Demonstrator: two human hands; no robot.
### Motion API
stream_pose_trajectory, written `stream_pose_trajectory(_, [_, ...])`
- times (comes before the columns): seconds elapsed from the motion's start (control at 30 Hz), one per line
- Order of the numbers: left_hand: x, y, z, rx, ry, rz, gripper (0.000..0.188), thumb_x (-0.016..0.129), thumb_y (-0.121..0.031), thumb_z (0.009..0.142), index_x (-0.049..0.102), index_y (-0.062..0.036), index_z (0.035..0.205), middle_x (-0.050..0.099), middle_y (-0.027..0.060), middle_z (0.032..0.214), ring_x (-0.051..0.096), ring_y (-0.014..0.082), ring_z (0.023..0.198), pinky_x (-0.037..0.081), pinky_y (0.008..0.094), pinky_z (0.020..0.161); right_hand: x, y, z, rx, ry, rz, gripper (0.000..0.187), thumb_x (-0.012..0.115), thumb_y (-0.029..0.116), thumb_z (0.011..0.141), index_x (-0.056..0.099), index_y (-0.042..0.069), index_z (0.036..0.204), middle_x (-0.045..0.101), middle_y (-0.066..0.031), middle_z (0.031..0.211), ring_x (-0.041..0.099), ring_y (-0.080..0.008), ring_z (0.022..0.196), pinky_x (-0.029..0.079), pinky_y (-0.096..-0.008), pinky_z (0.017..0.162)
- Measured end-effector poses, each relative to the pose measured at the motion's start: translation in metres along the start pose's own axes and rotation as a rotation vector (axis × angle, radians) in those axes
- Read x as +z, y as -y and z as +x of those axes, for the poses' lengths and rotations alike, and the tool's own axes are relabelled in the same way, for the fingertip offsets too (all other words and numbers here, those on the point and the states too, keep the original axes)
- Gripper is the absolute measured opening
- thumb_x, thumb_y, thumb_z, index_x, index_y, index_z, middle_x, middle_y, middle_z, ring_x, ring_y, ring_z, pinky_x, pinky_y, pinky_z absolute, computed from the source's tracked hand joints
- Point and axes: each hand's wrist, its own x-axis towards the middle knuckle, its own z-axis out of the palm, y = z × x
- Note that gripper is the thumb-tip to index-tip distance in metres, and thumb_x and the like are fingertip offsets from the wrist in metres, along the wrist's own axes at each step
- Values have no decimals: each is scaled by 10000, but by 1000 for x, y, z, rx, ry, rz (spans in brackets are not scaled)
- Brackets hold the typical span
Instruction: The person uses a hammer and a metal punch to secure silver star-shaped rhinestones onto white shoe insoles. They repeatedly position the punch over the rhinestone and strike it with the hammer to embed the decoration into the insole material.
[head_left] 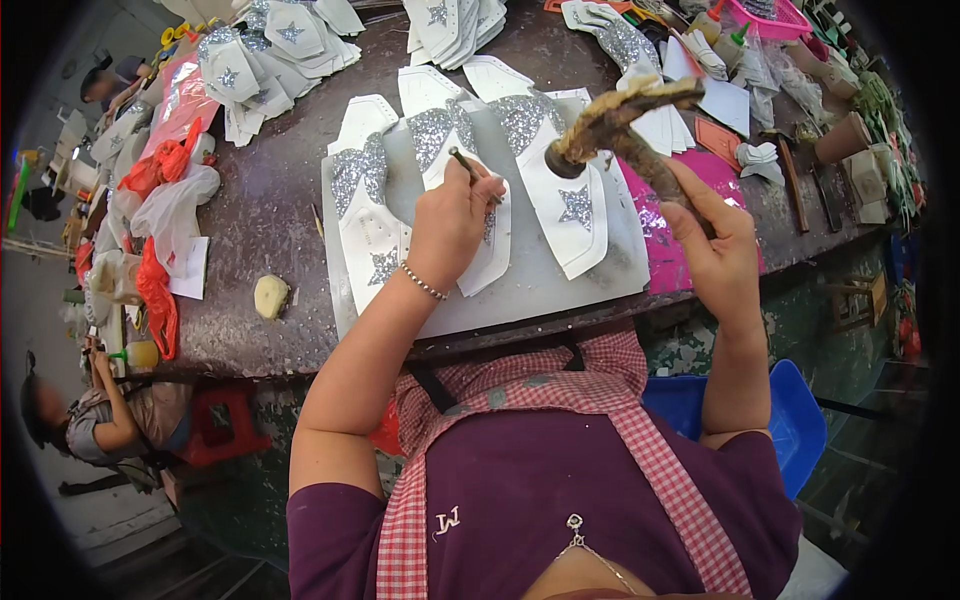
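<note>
My left hand (pixel 447 222) is closed round a thin metal punch (pixel 462 160), its upper end sticking out past the fingers. Under that hand lies the middle shoe-upper piece (pixel 432 135), white with silver glitter; the hand hides part of it and the punch's tip. My right hand (pixel 716 245) grips the handle of a worn hammer (pixel 640 150), raised above the work. Two like pieces lie beside the middle one: a left piece (pixel 362 190) and a right piece (pixel 560 225), each bearing a glitter star. All three rest on a pale cutting board (pixel 622 245).
Stacks of white glitter pieces (pixel 290 50) lie at the far left and back. Left on the table are a yellowish lump (pixel 271 297) and red plastic bags (pixel 155 290). Pink sheet (pixel 690 230), tools and glue bottles (pixel 708 22) are at right. Another person (pixel 110 410) sits at left.
</note>
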Motion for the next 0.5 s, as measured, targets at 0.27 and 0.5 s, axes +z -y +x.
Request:
stream_pose_trajectory(0.27, [-5, -1, -5, 91, 42, 142, 228, 683, -193, 920, 573, -1, 866, 699, 149, 795, 692, 323, 718, 520, 385, 631, 7, -5, -8, 28, 10, 108, 370, 629, 32, 932, 605, -42, 1294, 720, -112, 1095, 634, -118, 990, 491, -262, 892])
stream_pose_trajectory(0.5, [-12, -9, -4, 233, 106, 216, 215, 692, -195, 895, 587, -17, 838, 696, 126, 783, 682, 313, 724, 522, 380, 636, -6, 21, 10, -294, -77, 595, 381, 585, 37, 973, 562, -48, 1343, 667, -56, 875, 583, -76, 726, 448, -217, 615])
